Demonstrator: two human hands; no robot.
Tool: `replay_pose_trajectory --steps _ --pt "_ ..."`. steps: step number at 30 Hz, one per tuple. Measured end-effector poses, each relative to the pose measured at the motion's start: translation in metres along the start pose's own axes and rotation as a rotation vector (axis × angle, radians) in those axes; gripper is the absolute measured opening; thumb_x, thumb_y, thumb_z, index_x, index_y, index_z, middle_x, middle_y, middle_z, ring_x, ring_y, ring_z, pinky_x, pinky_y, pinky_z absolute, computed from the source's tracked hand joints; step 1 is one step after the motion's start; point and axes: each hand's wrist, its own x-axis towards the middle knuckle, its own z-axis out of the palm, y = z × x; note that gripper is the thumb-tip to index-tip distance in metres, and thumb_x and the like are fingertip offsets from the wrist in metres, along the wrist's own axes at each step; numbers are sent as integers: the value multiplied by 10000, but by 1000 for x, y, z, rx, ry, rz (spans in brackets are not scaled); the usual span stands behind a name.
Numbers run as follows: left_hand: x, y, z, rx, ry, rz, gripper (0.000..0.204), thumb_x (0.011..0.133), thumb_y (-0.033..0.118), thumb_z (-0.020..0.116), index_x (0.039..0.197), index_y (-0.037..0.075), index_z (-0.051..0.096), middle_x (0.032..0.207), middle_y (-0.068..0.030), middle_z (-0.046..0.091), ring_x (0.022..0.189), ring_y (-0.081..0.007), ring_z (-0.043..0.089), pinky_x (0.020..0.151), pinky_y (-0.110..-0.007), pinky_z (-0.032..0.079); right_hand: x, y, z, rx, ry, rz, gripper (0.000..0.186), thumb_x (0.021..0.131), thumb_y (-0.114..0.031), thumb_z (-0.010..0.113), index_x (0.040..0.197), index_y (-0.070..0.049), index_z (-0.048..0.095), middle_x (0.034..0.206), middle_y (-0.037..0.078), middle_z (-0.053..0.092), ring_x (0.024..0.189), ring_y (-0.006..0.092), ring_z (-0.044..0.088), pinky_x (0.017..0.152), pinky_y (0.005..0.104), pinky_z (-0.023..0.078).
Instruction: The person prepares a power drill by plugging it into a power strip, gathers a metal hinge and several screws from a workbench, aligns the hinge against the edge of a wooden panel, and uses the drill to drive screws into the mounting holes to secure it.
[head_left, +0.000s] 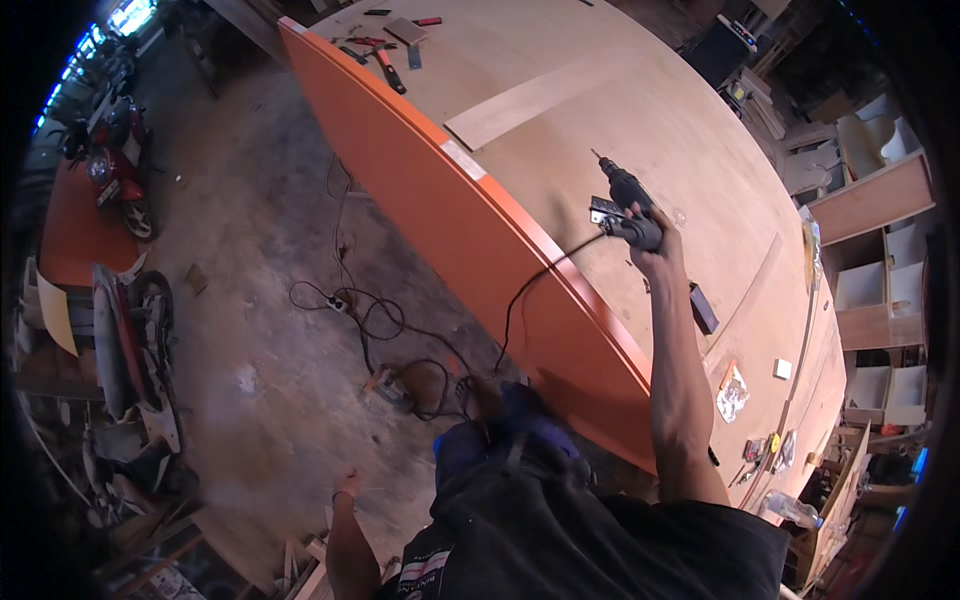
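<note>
My right hand [655, 237] is wrapped round the handle of a dark corded power drill [628, 187], its bit pointing to the far side over the wooden worktop. Just left of the drill's handle is a small metal plate with holes [602, 210], hinge-like; whether it touches my hand I cannot tell. A black cable runs from the drill over the upper edge of a long orange panel [430, 235], which stands on edge along the worktop's left side. My left hand [347, 482] hangs low at the left, away from the panel, its fingers too small and unclear to read.
Pliers and other hand tools [385, 65] lie at the worktop's far end near a pale board [520, 100]. A dark block [703, 309] and a plastic bag [732, 393] lie right of my forearm. Tangled cables [390, 320] cross the floor. Motorbikes [115, 170] stand left.
</note>
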Motion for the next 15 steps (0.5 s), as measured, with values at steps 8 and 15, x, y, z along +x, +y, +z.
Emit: replay_pose_trajectory --steps 8,15 --pt "35 156 -58 -392 62 182 460 924 265 756 1273 -23 674 1194 -188 736 1113 -280 704 984 -384 532 120 50 6 -215 90 -3 417 985 -87 600 1359 -17 430 1086 242 669 905 330 714 849 480 635" --pt "102 215 -80 -368 -85 377 424 922 236 762 1215 -58 674 1138 -179 743 1075 -280 706 954 -379 532 174 93 -15 -184 19 54 385 996 -205 633 1308 -25 500 1060 186 711 915 313 715 849 439 629"
